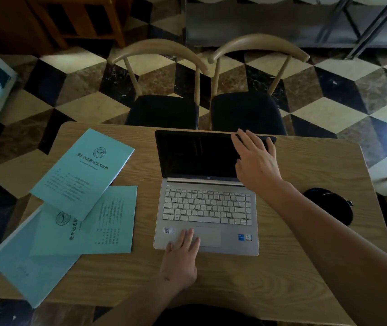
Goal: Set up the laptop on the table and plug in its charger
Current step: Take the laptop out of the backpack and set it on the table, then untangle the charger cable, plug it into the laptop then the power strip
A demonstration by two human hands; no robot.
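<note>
A silver laptop lies on the wooden table, lid raised far back and its screen dark. My right hand reaches over the screen's upper right corner, with straight fingers touching the top edge of the lid. My left hand rests flat on the palm rest at the touchpad's left side. A black coiled item, perhaps the charger, lies on the table to the right of the laptop; I cannot tell for sure what it is.
Three teal booklets lie overlapping on the table's left half, one hanging over the near-left edge. Two chairs with black seats stand at the far side. The floor is checkered tile.
</note>
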